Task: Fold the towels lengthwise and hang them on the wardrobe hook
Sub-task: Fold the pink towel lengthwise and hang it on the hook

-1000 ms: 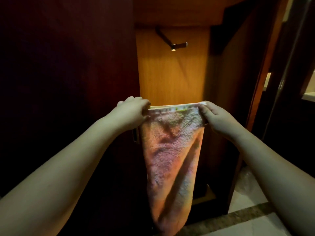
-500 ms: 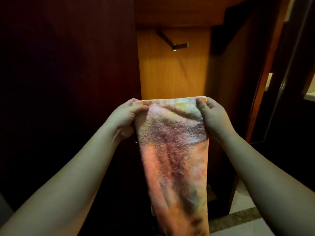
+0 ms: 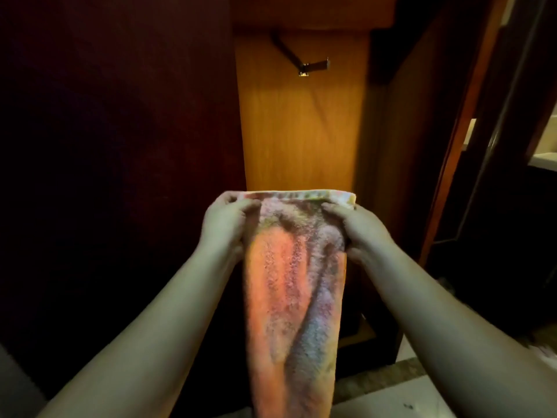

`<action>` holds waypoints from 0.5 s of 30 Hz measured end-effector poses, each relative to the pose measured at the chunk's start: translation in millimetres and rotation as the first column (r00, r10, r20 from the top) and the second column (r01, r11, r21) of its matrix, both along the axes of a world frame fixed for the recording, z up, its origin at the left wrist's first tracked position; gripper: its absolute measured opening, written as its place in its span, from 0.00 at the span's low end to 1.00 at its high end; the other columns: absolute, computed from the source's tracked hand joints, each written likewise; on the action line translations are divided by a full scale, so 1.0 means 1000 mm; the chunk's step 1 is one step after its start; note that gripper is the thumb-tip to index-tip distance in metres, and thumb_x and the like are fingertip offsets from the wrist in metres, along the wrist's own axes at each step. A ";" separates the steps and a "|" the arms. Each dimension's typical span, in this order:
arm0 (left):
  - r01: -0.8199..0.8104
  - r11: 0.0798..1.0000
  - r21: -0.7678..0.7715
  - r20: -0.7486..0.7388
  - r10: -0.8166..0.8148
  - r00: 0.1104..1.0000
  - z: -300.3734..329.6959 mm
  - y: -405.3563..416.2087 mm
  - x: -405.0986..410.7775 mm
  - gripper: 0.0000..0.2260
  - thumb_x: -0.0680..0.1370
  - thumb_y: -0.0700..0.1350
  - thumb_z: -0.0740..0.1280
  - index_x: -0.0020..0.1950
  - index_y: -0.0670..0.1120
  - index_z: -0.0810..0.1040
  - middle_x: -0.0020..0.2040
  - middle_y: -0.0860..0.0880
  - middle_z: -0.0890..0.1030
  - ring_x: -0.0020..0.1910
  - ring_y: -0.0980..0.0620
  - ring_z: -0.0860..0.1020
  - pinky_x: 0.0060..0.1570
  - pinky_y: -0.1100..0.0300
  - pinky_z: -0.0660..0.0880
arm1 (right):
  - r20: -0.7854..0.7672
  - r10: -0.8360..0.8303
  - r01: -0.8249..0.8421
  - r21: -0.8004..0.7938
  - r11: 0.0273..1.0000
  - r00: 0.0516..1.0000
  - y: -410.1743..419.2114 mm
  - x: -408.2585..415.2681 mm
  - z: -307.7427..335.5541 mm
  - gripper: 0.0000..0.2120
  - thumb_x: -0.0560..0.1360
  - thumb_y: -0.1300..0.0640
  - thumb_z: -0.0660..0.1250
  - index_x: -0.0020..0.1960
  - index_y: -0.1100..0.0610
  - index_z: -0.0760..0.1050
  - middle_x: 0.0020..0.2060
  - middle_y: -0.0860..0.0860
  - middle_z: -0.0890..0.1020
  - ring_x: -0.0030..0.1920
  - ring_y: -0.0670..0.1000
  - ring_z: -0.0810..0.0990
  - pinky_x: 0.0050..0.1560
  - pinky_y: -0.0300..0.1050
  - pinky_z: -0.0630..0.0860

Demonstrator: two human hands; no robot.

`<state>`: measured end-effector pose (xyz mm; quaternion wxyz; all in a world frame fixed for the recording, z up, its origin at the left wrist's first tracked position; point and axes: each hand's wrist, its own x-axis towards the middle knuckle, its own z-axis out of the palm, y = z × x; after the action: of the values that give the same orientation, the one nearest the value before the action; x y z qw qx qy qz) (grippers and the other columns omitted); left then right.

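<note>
A pink-orange terry towel (image 3: 294, 297) with a pale patterned hem hangs down in a narrow folded strip in front of me. My left hand (image 3: 226, 224) grips its top left corner and my right hand (image 3: 358, 227) grips its top right corner, holding the hem level. A metal wardrobe hook (image 3: 315, 65) juts from the lit wooden back panel, well above the towel. Nothing hangs on the hook.
A dark wardrobe door (image 3: 120, 146) fills the left side. The lit wooden panel (image 3: 301, 131) lies straight ahead. A wooden frame and dark doorway (image 3: 470, 131) stand at the right. Pale floor tiles (image 3: 416, 384) show at the bottom right.
Both hands have drawn closer together and towards me with the towel's top edge. The towel now hangs narrower, with deeper lengthwise folds.
</note>
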<state>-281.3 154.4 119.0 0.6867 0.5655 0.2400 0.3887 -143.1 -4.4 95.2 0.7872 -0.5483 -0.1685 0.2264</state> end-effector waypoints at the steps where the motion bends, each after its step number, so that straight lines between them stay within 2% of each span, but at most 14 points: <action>1: -0.069 0.997 -0.019 0.003 0.069 0.998 -0.009 -0.008 0.002 0.07 0.72 0.34 0.71 0.41 0.46 0.78 0.41 0.42 0.84 0.41 0.43 0.83 0.42 0.50 0.80 | 0.003 -0.077 0.077 -0.002 0.997 0.997 0.004 -0.009 -0.008 0.11 0.75 0.62 0.73 0.57 0.59 0.81 0.44 0.57 0.88 0.43 0.55 0.88 0.42 0.48 0.83; 2: -0.129 0.991 -0.033 0.012 0.129 0.992 -0.018 -0.016 0.004 0.06 0.73 0.35 0.71 0.43 0.46 0.79 0.44 0.41 0.85 0.43 0.42 0.83 0.44 0.49 0.80 | 0.023 -0.129 0.129 -0.004 0.992 0.991 0.007 -0.019 -0.015 0.10 0.75 0.60 0.72 0.56 0.57 0.81 0.43 0.55 0.88 0.44 0.54 0.88 0.42 0.48 0.83; 3: -0.176 0.983 -0.049 0.036 0.178 0.983 -0.025 -0.027 0.005 0.05 0.73 0.36 0.70 0.44 0.45 0.79 0.43 0.42 0.84 0.43 0.44 0.83 0.42 0.51 0.80 | 0.056 -0.172 0.173 -0.013 0.985 0.983 0.011 -0.028 -0.022 0.09 0.76 0.57 0.71 0.56 0.56 0.82 0.43 0.53 0.88 0.45 0.53 0.88 0.45 0.49 0.83; 5: -0.220 0.973 -0.074 0.100 0.227 0.969 -0.036 -0.048 0.006 0.06 0.74 0.35 0.70 0.45 0.46 0.78 0.38 0.49 0.82 0.35 0.52 0.81 0.34 0.60 0.76 | 0.123 -0.236 0.241 -0.024 0.970 0.964 0.015 -0.046 -0.033 0.08 0.75 0.53 0.70 0.54 0.52 0.82 0.46 0.50 0.88 0.48 0.53 0.87 0.52 0.53 0.83; 6: -0.220 0.973 -0.070 0.112 0.227 0.967 -0.041 -0.057 0.006 0.06 0.74 0.36 0.70 0.45 0.47 0.77 0.36 0.51 0.81 0.34 0.54 0.79 0.34 0.61 0.75 | 0.149 -0.254 0.260 -0.018 0.966 0.956 0.016 -0.053 -0.036 0.07 0.75 0.53 0.69 0.53 0.50 0.82 0.46 0.49 0.87 0.49 0.52 0.87 0.53 0.53 0.82; 8: -0.184 0.983 -0.023 0.102 0.185 0.977 -0.051 -0.073 0.005 0.06 0.75 0.39 0.71 0.45 0.49 0.77 0.35 0.53 0.81 0.34 0.55 0.79 0.37 0.58 0.76 | 0.202 -0.281 0.292 -0.027 0.956 0.938 0.016 -0.064 -0.043 0.05 0.75 0.52 0.69 0.49 0.47 0.81 0.45 0.45 0.87 0.47 0.47 0.86 0.48 0.46 0.81; 10: -0.150 0.987 0.062 0.088 0.144 0.986 -0.059 -0.086 0.000 0.05 0.76 0.43 0.72 0.45 0.51 0.77 0.35 0.55 0.83 0.34 0.59 0.81 0.35 0.63 0.76 | 0.276 -0.300 0.330 -0.070 0.941 0.913 0.013 -0.070 -0.048 0.02 0.76 0.50 0.68 0.48 0.44 0.79 0.43 0.38 0.85 0.44 0.40 0.84 0.40 0.34 0.78; 12: -0.142 0.983 0.117 0.107 0.130 0.986 -0.065 -0.091 -0.003 0.04 0.77 0.44 0.72 0.46 0.51 0.77 0.36 0.58 0.83 0.34 0.63 0.80 0.34 0.68 0.75 | 0.340 -0.307 0.356 -0.093 0.930 0.889 0.009 -0.068 -0.053 0.02 0.77 0.50 0.68 0.48 0.44 0.78 0.43 0.32 0.83 0.42 0.35 0.83 0.36 0.28 0.74; 13: -0.132 0.984 0.121 0.122 0.118 0.986 -0.065 -0.090 -0.004 0.04 0.77 0.44 0.72 0.47 0.51 0.77 0.36 0.58 0.83 0.34 0.63 0.80 0.34 0.68 0.75 | 0.349 -0.297 0.348 -0.093 0.933 0.889 0.007 -0.067 -0.053 0.03 0.77 0.49 0.68 0.49 0.44 0.79 0.44 0.33 0.84 0.43 0.36 0.83 0.38 0.30 0.76; 15: -0.094 0.991 0.094 0.127 0.081 0.989 -0.063 -0.081 -0.007 0.05 0.76 0.43 0.72 0.46 0.51 0.78 0.35 0.56 0.83 0.36 0.59 0.81 0.37 0.63 0.76 | 0.299 -0.263 0.296 -0.072 0.952 0.917 0.001 -0.063 -0.050 0.06 0.76 0.49 0.68 0.51 0.46 0.82 0.46 0.40 0.86 0.47 0.41 0.85 0.49 0.43 0.81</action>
<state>-288.0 73.0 56.0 0.6534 0.5629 0.2023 0.4639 -206.1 -3.5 45.0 0.7455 -0.6385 -0.1869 0.0392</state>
